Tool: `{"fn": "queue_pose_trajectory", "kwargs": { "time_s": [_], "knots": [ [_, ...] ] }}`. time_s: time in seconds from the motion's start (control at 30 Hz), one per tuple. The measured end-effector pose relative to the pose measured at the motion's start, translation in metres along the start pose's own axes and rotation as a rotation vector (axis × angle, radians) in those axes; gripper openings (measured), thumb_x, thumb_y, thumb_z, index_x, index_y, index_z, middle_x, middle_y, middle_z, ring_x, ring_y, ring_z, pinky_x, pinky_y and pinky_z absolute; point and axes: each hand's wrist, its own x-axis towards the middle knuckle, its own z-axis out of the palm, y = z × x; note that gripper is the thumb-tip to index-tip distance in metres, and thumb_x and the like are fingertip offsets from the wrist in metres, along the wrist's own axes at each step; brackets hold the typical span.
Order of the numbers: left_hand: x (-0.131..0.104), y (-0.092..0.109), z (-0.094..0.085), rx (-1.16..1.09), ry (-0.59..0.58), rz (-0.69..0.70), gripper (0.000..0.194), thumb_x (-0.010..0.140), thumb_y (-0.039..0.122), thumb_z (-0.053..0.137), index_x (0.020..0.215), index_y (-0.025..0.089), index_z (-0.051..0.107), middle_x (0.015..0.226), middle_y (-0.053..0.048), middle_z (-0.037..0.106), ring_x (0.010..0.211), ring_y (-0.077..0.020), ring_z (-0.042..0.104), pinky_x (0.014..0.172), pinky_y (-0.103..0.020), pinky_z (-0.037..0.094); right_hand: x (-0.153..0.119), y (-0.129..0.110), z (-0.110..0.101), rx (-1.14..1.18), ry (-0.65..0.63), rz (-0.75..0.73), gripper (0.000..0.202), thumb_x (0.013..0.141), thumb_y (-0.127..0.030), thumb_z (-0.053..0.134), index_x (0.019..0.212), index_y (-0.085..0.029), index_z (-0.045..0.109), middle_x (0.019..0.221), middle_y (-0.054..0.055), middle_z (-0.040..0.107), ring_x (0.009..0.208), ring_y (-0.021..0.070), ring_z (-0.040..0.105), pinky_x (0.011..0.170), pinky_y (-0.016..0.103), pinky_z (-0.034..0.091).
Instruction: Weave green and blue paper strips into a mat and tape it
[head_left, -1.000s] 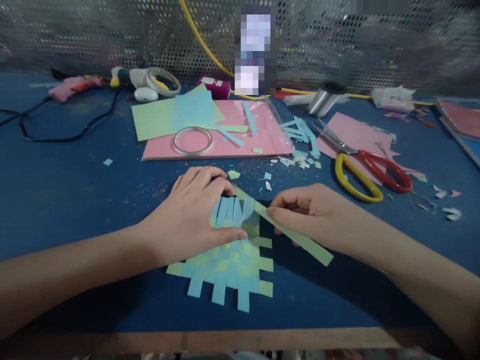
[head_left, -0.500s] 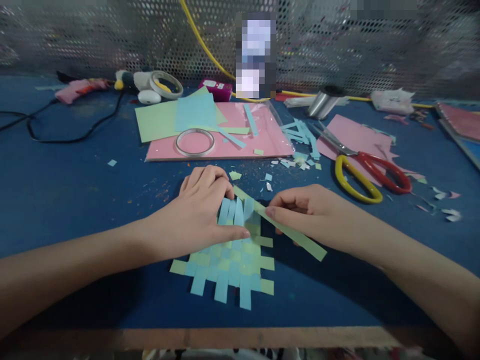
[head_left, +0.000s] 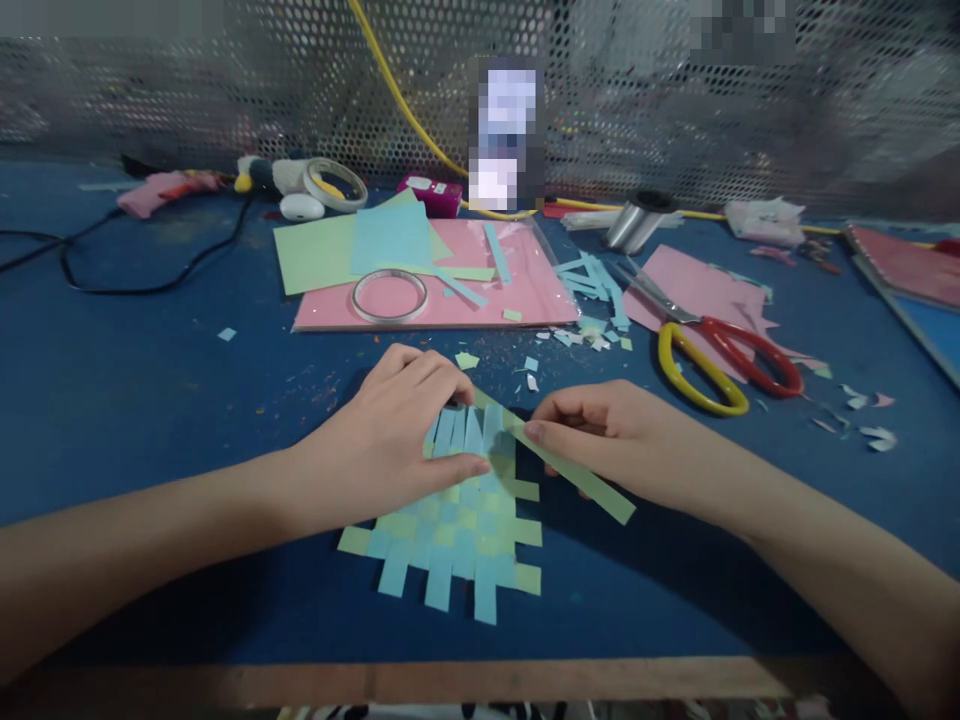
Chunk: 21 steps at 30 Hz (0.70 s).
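A mat of woven blue and green paper strips (head_left: 457,520) lies on the table before me, several strip ends sticking out at its bottom and right. My left hand (head_left: 409,425) presses on its upper left part, thumb across the weave and fingers bent over the lifted blue strip ends (head_left: 474,430). Some of those fingertips are hidden. Between thumb and fingers, my right hand (head_left: 600,430) pinches a loose green paper strip (head_left: 600,492). It slants from the mat's top edge down to the right, its upper end near my left fingers.
Scissors (head_left: 701,365) with yellow and red handles lie at right, beside pink paper (head_left: 675,275). Behind the mat are a pink paper pack (head_left: 322,312), a tape ring (head_left: 390,318), green and blue sheets (head_left: 311,255) and scattered scraps. A wire spool (head_left: 634,225) stands farther back.
The view has shifted slightly. Near the mat's top, the blue strip ends sit a little differently under my left fingers. Both hands keep nearly the same grip.
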Motion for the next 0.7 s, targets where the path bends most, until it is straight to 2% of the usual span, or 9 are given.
{"fn": "queue_pose_trajectory", "kwargs": {
  "time_s": [0.17,0.27,0.47,0.7],
  "knots": [
    [0.002,-0.002,-0.007,0.002,-0.077,0.022,0.044,0.094,0.041,0.070,0.131,0.025,0.052,0.122,-0.007,0.062,0.122,-0.0319,0.048,0.094,-0.043,0.046,0.000,-0.003,0.000,0.007,0.008,-0.005,0.031,0.089,-0.051,0.069,0.078,-0.022,0.072,0.063,-0.004,0.059,0.055,0.0105,0.044,0.049,0.024,0.030],
    [0.003,-0.002,-0.010,0.027,-0.105,0.046,0.043,0.100,0.038,0.064,0.138,0.024,0.049,0.127,-0.007,0.061,0.123,-0.0314,0.047,0.097,-0.044,0.045,0.001,-0.002,0.000,-0.001,0.017,-0.019,0.033,0.089,-0.054,0.068,0.079,-0.022,0.072,0.062,-0.004,0.056,0.054,0.0103,0.042,0.048,0.024,0.028],
    [0.005,0.003,-0.014,0.070,-0.158,0.073,0.037,0.104,0.030,0.056,0.139,0.018,0.050,0.128,-0.009,0.058,0.125,-0.0306,0.045,0.103,-0.045,0.042,0.002,0.001,0.000,-0.024,0.012,-0.036,0.038,0.089,-0.058,0.066,0.079,-0.022,0.072,0.059,-0.004,0.053,0.053,0.0106,0.041,0.048,0.025,0.027],
    [0.006,0.007,-0.013,0.045,-0.190,0.025,0.037,0.103,0.026,0.054,0.139,0.020,0.047,0.124,-0.008,0.057,0.124,-0.0292,0.045,0.099,-0.042,0.043,0.004,0.004,0.001,-0.019,0.012,-0.070,0.034,0.090,-0.054,0.066,0.080,-0.023,0.072,0.061,-0.005,0.053,0.055,0.0102,0.041,0.048,0.024,0.029]
  ]
}}
